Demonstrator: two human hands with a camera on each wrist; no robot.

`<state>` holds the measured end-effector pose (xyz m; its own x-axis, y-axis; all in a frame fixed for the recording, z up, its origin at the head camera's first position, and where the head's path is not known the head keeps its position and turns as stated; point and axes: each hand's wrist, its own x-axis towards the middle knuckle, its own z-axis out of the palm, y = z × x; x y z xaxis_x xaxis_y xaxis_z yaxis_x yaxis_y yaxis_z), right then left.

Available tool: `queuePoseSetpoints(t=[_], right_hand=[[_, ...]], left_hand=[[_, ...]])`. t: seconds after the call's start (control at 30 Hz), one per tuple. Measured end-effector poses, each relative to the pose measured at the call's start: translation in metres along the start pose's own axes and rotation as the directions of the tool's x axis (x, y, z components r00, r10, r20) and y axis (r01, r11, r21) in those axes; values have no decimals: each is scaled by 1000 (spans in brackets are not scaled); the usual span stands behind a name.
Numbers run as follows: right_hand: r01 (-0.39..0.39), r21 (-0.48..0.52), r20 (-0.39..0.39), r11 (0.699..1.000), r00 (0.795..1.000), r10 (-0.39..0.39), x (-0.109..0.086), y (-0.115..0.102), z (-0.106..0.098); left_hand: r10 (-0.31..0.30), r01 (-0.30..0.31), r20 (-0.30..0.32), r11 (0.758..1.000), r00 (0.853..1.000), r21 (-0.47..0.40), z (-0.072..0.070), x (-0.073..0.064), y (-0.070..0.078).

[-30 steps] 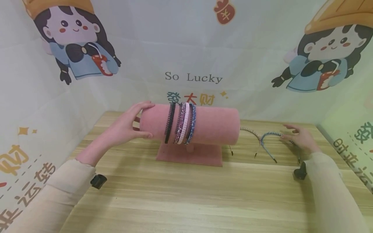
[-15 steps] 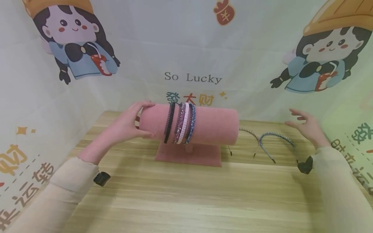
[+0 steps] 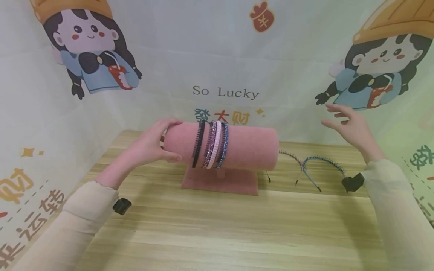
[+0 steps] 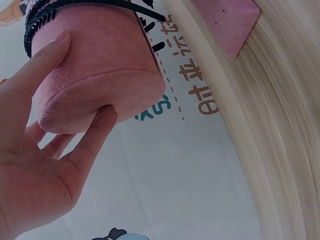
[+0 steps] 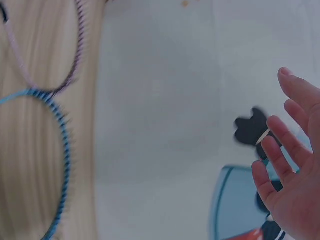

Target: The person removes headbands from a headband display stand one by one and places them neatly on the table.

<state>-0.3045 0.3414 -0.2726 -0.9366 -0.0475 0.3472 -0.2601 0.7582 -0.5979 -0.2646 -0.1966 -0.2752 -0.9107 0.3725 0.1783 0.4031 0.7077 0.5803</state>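
A pink plush roll-shaped headband stand (image 3: 252,146) stands on the table. My left hand (image 3: 149,146) grips its left end, thumb on one side and fingers on the other. Around the roll sit a black headband (image 3: 198,146), a purple glitter headband (image 3: 211,145), a pale pink headband (image 3: 216,146) and a blue glitter headband (image 3: 224,145). My right hand (image 3: 350,126) is raised in the air at the right, holding nothing, its fingers loosely bent. Below it on the table lies a blue spiral-wrapped headband (image 3: 323,158), next to a pinkish one (image 5: 78,45) partly hidden by the stand.
The wooden table (image 3: 210,233) has its back edge just behind the stand. A white printed cloth (image 3: 223,52) hangs at the back and along both sides. A dark wrist camera (image 3: 353,183) sits on the right wrist, another (image 3: 122,206) on the left.
My right hand has let go of the blue headband on the table, then risen and moved a little left. The left hand keeps its grip on the stand's end.
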Motion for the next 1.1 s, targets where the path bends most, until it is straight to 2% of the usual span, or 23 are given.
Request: queuePoseSetpoints(t=[0.3,0.5,0.63,0.93,1.1], right_hand=[[64,7,-38,998,997,-64,1,-57,3],[116,46,-70,992,991,-113,-5,-91,14],[162,66,-65,985,985,-157,-11,-117,21],[290,123,-56,949,957,-285,-23,-164,51],[305,166,-32,938,952,-304,-27,-179,69]], left_hand=[[-11,11,-1,1000,1000,10,2,0,1],[-10,10,0,1000,1000,-6,2,-1,0],[-6,6,0,1000,1000,-15,1,-1,-1],[-8,8,-10,1000,1000,-2,1,-1,-3],[-3,4,22,999,1000,-38,1,-2,-11]])
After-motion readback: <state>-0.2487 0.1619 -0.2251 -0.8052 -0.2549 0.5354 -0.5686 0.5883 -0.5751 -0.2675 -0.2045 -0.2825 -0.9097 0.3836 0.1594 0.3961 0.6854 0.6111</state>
